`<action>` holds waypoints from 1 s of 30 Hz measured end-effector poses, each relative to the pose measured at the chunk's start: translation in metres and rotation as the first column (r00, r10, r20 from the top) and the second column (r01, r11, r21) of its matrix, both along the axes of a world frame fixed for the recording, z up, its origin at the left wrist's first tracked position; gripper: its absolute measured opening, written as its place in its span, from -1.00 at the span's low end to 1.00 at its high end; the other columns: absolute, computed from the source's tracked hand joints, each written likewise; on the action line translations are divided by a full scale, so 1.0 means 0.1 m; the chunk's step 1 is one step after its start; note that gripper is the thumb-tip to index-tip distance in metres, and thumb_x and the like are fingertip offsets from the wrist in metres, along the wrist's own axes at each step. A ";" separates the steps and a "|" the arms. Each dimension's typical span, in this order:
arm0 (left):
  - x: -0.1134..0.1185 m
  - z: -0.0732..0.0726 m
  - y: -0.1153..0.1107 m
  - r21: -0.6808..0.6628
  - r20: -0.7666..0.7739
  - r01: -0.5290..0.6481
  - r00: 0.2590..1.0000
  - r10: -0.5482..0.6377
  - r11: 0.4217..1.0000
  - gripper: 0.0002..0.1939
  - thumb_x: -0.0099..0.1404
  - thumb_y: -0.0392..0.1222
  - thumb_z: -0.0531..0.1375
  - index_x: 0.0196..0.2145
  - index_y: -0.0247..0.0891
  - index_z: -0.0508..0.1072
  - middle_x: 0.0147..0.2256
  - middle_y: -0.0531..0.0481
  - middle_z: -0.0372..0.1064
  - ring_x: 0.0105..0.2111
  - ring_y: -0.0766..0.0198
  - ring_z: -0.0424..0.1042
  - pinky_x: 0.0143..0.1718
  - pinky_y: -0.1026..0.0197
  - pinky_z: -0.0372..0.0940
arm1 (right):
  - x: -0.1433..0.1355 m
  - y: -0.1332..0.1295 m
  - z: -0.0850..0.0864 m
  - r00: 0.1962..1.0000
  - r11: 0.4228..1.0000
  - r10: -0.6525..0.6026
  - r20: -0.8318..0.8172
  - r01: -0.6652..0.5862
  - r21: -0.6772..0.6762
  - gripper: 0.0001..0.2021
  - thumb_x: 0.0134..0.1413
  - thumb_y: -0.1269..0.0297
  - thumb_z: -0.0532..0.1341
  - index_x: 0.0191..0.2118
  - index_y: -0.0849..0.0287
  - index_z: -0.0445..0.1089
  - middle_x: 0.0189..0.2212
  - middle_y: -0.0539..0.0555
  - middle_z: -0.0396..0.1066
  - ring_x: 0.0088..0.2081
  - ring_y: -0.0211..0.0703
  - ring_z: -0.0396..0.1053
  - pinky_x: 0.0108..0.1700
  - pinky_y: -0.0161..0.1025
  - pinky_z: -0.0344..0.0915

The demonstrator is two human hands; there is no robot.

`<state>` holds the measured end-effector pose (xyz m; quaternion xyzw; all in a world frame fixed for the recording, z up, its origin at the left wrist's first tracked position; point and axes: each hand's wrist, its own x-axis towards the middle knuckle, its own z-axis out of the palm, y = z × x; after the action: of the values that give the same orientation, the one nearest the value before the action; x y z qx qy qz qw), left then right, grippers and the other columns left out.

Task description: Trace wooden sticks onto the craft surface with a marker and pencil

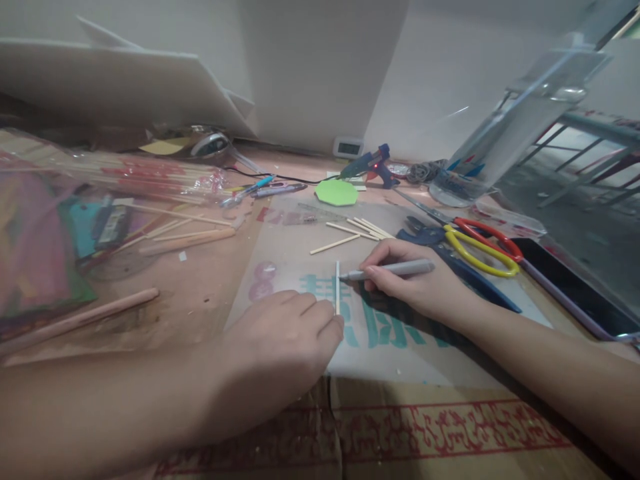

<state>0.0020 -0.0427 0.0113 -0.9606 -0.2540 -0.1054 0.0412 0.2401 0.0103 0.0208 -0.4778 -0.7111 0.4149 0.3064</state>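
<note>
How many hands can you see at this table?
2. The left hand is at the near end of a short wooden stick; the right hand holds a gray marker beside that stick. No others show.

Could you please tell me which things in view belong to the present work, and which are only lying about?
In the work:
grey pen, in the right hand
light stick, lower end at the left hand
short loose sticks, probably

Seemingly only lying about:
scissors
phone
glue gun, untouched
green octagonal piece
</note>
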 end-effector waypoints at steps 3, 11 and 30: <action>0.00 0.00 -0.01 -0.010 -0.003 0.001 1.000 -0.001 1.000 -0.84 0.31 -0.43 0.21 -0.15 -0.34 0.49 -0.33 -0.06 0.48 -0.38 0.06 0.43 -0.34 0.06 0.32 | 0.00 0.00 -0.01 1.000 1.000 -0.013 -0.011 0.013 0.019 -0.84 0.10 0.22 0.36 -0.38 0.16 0.42 -0.53 0.01 0.49 -0.53 -0.27 0.36 -0.49 -0.33 0.27; 0.01 0.01 0.00 -0.007 0.001 0.001 1.000 -0.001 1.000 -0.85 0.31 -0.43 0.22 -0.16 -0.35 0.50 -0.34 -0.06 0.48 -0.39 0.06 0.43 -0.36 0.07 0.32 | 0.01 0.00 0.00 0.999 0.999 0.038 -0.006 -0.038 -0.006 -0.87 0.13 0.24 0.33 -0.36 0.16 0.43 -0.50 0.02 0.51 -0.50 -0.26 0.40 -0.47 -0.34 0.31; -0.01 -0.04 0.00 -0.009 -0.021 -0.007 1.000 0.007 1.000 -0.83 0.34 -0.41 0.20 -0.11 -0.34 0.48 -0.30 -0.09 0.49 -0.35 0.08 0.43 -0.33 0.08 0.30 | -0.01 0.04 -0.04 0.998 0.998 -0.063 -0.019 0.063 0.009 -0.78 0.16 0.12 0.34 -0.33 0.17 0.43 -0.49 0.03 0.51 -0.57 -0.30 0.34 -0.55 -0.36 0.25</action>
<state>0.0015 -0.0423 0.0075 -0.9608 -0.2575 -0.0942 0.0399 0.2392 0.0144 0.0172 -0.4946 -0.6946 0.4063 0.3284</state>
